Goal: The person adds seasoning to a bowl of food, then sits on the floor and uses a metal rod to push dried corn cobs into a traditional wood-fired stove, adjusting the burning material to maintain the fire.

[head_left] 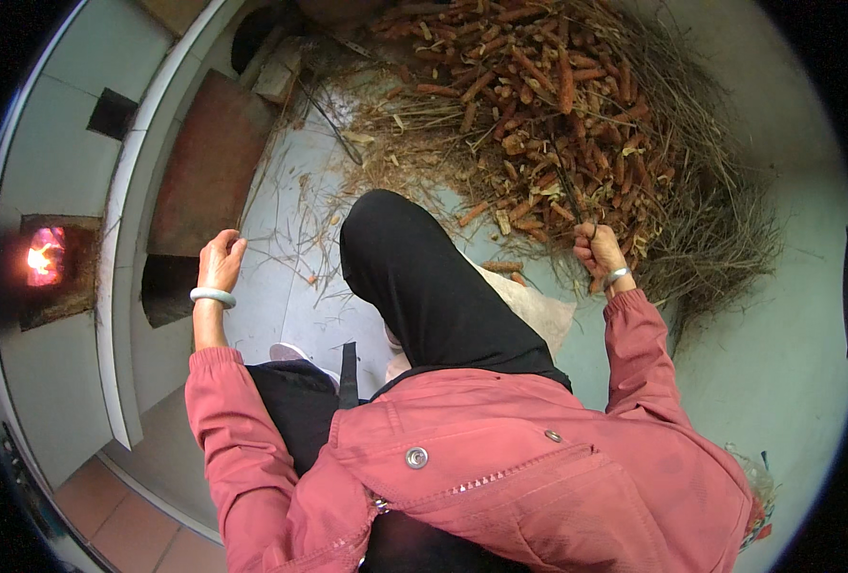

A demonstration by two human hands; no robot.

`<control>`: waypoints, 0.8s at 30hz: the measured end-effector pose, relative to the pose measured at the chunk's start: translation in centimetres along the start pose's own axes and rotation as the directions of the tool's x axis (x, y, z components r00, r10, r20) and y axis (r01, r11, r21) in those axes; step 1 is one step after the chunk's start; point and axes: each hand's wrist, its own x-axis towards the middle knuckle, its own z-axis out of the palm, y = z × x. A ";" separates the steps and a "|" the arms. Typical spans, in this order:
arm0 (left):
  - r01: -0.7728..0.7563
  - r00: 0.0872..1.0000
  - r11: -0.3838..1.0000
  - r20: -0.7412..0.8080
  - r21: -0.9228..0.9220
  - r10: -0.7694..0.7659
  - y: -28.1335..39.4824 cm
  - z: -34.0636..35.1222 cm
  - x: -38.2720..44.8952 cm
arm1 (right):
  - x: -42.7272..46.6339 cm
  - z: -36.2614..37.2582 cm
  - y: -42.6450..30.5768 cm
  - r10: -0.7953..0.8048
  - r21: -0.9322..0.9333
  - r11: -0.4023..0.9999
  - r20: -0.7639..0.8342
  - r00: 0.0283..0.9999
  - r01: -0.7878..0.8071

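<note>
My right hand [596, 249], with a metal bracelet on its wrist, is closed round the end of thin dark metal tongs [566, 175]. Their far end reaches into a large heap of dry corn cobs [538, 79] and is hard to make out there. On the other side, my left hand [222, 259], wearing a pale bangle, hovers by the stove front with loosely bent fingers and thumb apart; nothing shows in it. Left of it, a fire [43, 256] burns inside the square opening of a tiled stove [59, 372].
Dry brushwood [725, 243] lies along the heap's right side by the wall. Straw and chips litter the tiled floor [281, 286], where another dark metal tool [334, 129] lies. A reddish-brown panel [205, 165] and a dark lower opening [170, 290] are near my left hand. My bent knee is between both hands.
</note>
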 end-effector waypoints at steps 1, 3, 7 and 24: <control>-0.005 1.000 1.000 0.005 -0.001 0.005 0.0 0.1 0.0 | -0.8 -0.2 0.2 -0.007 -0.019 1.000 -0.001 1.000 0.007; -0.015 1.000 1.000 0.014 -0.003 0.015 0.1 0.3 0.1 | -2.2 -0.3 0.7 -0.029 0.048 0.998 -0.014 0.999 0.030; 0.015 0.999 1.000 0.043 -0.009 -0.014 0.2 0.5 0.3 | -4.5 -0.4 0.7 0.031 -0.019 0.999 0.067 0.997 -0.030; 0.103 0.994 0.995 0.045 0.006 -0.103 -1.1 -1.0 -2.7 | -12.1 11.5 -7.3 -0.081 -0.314 0.903 0.544 0.835 0.292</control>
